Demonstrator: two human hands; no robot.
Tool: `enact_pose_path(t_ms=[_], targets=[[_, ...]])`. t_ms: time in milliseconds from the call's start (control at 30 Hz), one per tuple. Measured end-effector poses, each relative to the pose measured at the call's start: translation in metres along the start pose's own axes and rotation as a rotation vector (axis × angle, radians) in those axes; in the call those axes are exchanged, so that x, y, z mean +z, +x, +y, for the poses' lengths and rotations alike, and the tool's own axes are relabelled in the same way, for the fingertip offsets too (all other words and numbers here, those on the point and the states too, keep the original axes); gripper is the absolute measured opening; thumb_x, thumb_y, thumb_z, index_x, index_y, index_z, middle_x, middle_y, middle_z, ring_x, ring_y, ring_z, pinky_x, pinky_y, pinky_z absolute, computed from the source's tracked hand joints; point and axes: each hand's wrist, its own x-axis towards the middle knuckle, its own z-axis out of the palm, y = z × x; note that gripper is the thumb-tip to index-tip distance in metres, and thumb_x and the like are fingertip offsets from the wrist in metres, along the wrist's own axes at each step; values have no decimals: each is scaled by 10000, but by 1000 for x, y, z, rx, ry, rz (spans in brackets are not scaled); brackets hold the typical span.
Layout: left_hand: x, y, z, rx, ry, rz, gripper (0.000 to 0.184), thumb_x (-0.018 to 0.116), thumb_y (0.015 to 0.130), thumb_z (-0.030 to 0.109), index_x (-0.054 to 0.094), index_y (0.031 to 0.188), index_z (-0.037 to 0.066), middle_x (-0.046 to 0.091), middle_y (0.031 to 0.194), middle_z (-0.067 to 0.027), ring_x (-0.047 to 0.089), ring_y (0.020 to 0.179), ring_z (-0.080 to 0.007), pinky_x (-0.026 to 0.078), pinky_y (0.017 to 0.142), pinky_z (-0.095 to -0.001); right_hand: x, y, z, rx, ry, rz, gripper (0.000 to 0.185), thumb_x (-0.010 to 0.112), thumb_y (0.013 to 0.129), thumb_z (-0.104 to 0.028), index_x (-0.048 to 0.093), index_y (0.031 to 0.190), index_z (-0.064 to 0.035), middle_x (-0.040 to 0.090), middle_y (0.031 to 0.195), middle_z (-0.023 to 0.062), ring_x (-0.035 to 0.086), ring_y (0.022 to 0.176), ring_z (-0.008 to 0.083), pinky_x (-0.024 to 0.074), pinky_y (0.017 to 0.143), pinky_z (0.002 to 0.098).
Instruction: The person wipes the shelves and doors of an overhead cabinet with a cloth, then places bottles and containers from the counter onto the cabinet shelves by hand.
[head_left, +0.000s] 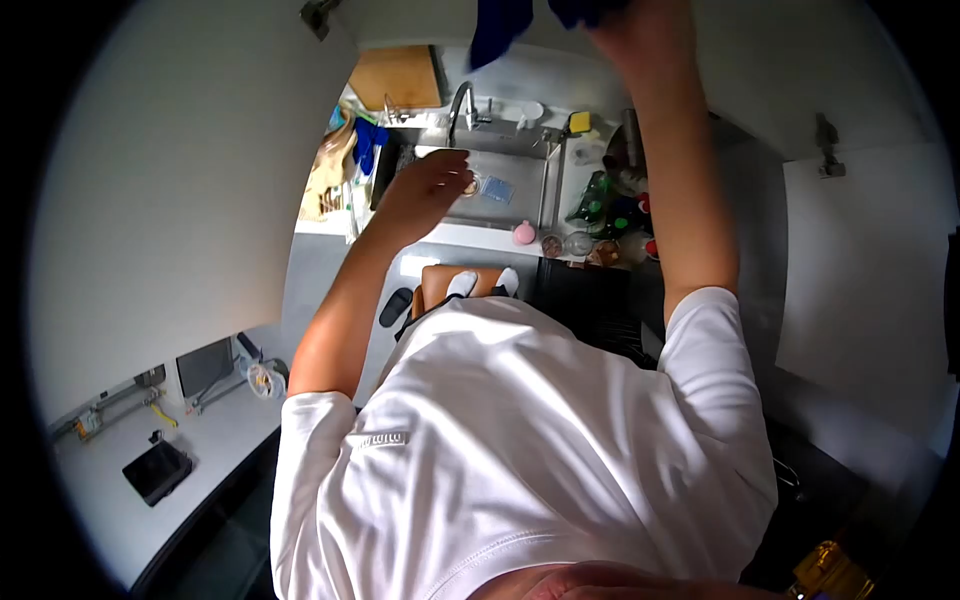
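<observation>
A dark blue cloth (499, 30) hangs at the top edge of the view, partly cut off. My right hand (640, 40), raised high and blurred, is closed on it. My left hand (430, 188) hovers in front of the sink (478, 212), nothing in it, its loosely bent fingers apart. Behind that hand, a light blue sponge-like pad (497, 190) lies in the basin. The black faucet (456, 110) rises at the sink's back.
Open white cabinet doors flank me, the left door (180, 180) and the right door (865, 270). Green bottles (592, 198), jars and a pink round object (524, 233) crowd the counter. My feet in white socks (462, 284) stand on a brown stool (432, 284).
</observation>
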Motion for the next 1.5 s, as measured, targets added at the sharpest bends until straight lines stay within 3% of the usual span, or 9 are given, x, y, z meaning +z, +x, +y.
enact_pose_path(t_ms=[100,300,500,767,867,967,1067,1233,1500], targets=[[12,0,-23,-74,160,-148,420,687,1018,254,627,1362,20,723,1215,-123,684,1070,-163,543,943,-310,9,16,6,-74,-44,-125,457,591,928,-125,573,1358,29,693,1218,181,676,1155,287,521,1032,421],[18,-38,-64,-207,352,-234,532,682,998,348,601,1395,3,683,1329,-180,700,1142,-279,545,974,-372,-13,-64,-13,-583,-1379,158,389,640,1032,-170,585,1346,54,692,1212,148,670,1061,213,542,941,319],[17,-45,-81,-348,423,-250,450,644,1026,282,617,1358,-21,716,1246,-199,689,1164,-276,522,997,-368,-121,-173,-47,-115,-803,53,329,669,1029,-200,661,1264,30,727,1048,120,683,884,202,566,747,357],[50,-20,-76,-408,460,-367,460,622,1032,269,590,1375,-35,721,1249,-182,707,1144,-266,555,960,-366,-342,-269,64,353,-1096,950,286,746,909,-280,720,1054,-35,729,839,46,681,667,134,528,545,292],[56,-20,-84,-370,534,-383,480,613,1046,341,592,1401,18,702,1284,-189,688,1164,-302,529,988,-384,-428,-285,123,661,-1387,899,600,771,849,-479,701,1159,30,746,940,227,737,866,360,580,788,438],[62,-19,-94,-456,522,-400,469,635,1039,309,586,1406,21,709,1264,-173,697,1128,-266,538,966,-364,-397,-265,135,745,-1575,882,862,783,814,-579,611,1312,103,648,1311,307,642,1232,397,507,1043,446],[68,-19,-107,-469,548,-390,432,656,1024,259,605,1383,24,718,1246,-170,708,1094,-247,554,919,-352,-454,-258,187,696,-1806,953,915,802,796,-587,582,1339,116,608,1379,301,601,1286,401,462,1108,423],[78,-22,-119,-494,595,-339,421,672,1008,228,619,1367,16,717,1251,-191,731,1054,-258,575,864,-354,-524,-243,239,753,-2031,1036,987,863,745,-600,524,1361,93,596,1382,285,617,1264,384,524,1038,429],[73,-27,-151,-586,590,-341,437,676,1000,231,615,1363,-6,703,1270,-215,723,1100,-294,578,890,-366,-531,-229,241,905,-1440,1419,824,900,766,-445,522,1390,-63,626,1392,175,637,1264,356,559,987,470]])
